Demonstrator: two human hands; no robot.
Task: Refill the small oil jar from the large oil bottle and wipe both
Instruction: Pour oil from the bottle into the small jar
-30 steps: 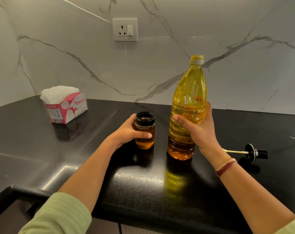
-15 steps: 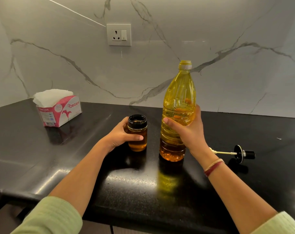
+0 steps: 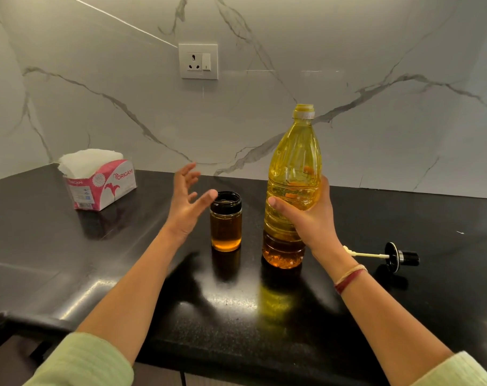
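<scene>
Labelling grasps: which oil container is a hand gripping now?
The large oil bottle: the right hand wraps its middle. The small oil jar stands ungripped, the left hand open beside it, fingers spread.

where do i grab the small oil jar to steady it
Probably round its amber middle, below the open mouth, from the left: the small oil jar stands upright, the left hand hovers open there, and the large oil bottle crowds its right.

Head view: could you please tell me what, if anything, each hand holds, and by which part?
The right hand grips the tall clear plastic oil bottle around its ribbed middle; the left hand, open beside the small glass oil jar, holds nothing.
</scene>
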